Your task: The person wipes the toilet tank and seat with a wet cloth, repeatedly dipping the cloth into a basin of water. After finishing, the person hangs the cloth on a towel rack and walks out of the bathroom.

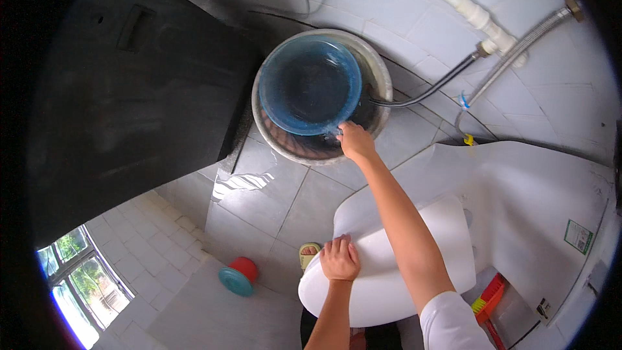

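A blue plastic basin (311,85) sits inside a large round tub (384,121) on the tiled floor, resting against the tub's far left side. My right hand (356,141) reaches to the basin's near rim, where water seems to glisten; the fingertips are bent at the rim, and their grip is partly hidden. My left hand (340,258) rests on the raised or closed white toilet lid (413,272), its fingers curled over the edge. A dark hose (413,102) runs from a wall valve into the tub. Dark contents show in the tub around the basin.
A large black panel (146,78) stands at left. The white toilet tank (534,194) is at right, with a flexible metal hose (515,53) above. An orange dustpan with a brush (488,299) lies beside the toilet. A red and teal container (238,276) stands at lower left. The floor (257,209) looks wet.
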The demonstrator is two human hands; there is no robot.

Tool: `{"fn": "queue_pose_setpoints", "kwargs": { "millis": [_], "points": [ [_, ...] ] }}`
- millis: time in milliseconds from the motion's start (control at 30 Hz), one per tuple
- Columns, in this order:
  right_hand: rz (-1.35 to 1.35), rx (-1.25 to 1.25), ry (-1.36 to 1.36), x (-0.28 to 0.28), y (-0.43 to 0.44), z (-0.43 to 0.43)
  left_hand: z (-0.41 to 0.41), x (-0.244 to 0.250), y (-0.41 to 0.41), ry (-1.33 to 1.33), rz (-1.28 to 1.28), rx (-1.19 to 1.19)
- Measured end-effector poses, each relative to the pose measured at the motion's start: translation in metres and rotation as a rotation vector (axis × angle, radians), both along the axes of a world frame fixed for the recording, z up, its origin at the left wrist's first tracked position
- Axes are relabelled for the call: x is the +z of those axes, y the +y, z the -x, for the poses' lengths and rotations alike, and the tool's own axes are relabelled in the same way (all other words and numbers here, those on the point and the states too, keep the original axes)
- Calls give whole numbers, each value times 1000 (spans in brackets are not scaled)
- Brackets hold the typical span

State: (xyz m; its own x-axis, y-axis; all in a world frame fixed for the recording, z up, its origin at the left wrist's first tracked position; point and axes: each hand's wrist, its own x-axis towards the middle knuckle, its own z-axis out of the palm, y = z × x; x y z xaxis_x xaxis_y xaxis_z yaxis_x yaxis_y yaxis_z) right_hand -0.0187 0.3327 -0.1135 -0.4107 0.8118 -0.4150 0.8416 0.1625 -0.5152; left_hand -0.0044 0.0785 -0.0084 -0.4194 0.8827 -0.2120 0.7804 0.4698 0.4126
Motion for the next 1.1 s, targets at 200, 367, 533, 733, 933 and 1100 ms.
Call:
{"fn": "queue_pose_setpoints", "kwargs": {
  "millis": [200,367,533,733,933,1100],
  "points": [
    [425,-581,646,65,-14,-20,1,-7,-1,15,-22,13],
    [467,-718,1002,113,-11,-30,5,-11,8,-364,26,233],
    [615,-747,1318,154,-5,-10,101,-4,108,-2004,-161,1057],
    [408,-760,1166,185,1,4,181,63,230,-1877,116,257],
    [305,-661,1108,224,26,32,193,115,255,-1446,473,-81],
    [749,-644,1231,237,40,39,189,135,265,-1396,564,-216]
  ]
}}
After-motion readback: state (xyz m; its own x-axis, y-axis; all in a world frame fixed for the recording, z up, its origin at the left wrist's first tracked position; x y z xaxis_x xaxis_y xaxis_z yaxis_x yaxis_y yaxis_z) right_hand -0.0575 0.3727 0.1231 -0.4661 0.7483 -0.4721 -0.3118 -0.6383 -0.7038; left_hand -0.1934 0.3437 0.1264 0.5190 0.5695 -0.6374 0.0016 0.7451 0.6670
